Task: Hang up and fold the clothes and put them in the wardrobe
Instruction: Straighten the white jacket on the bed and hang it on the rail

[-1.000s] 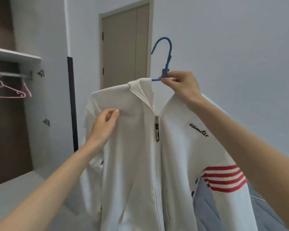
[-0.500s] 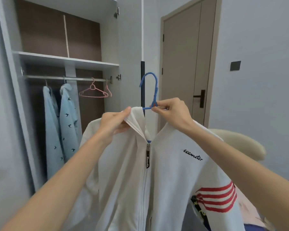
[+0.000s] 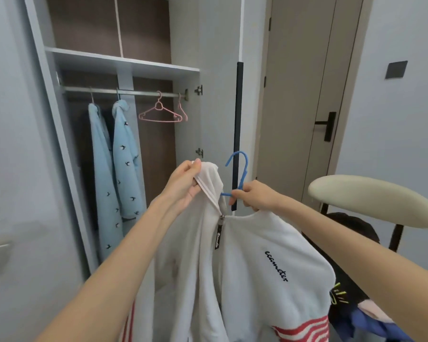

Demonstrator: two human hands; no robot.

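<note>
A white zip-up jacket (image 3: 252, 272) with red stripes and black script hangs on a blue hanger (image 3: 240, 171) in front of me. My right hand (image 3: 255, 196) grips the hanger just below its hook. My left hand (image 3: 183, 183) pinches the jacket's collar on the left side and lifts it. The open wardrobe (image 3: 124, 62) stands ahead to the left, with a metal rail (image 3: 124, 92) under a white shelf.
Two light blue garments (image 3: 124, 164) hang at the rail's left, two bare pink hangers (image 3: 161, 112) at its right. The wardrobe's open door (image 3: 223, 95) stands edge-on just behind the hanger. A chair (image 3: 371, 201) with piled clothes (image 3: 351, 304) is at right, a closed room door (image 3: 304, 95) behind.
My view has turned left toward the wardrobe, which now fills the left side. My left hand moved from the jacket's shoulder up to the collar. The jacket sits lower in view.
</note>
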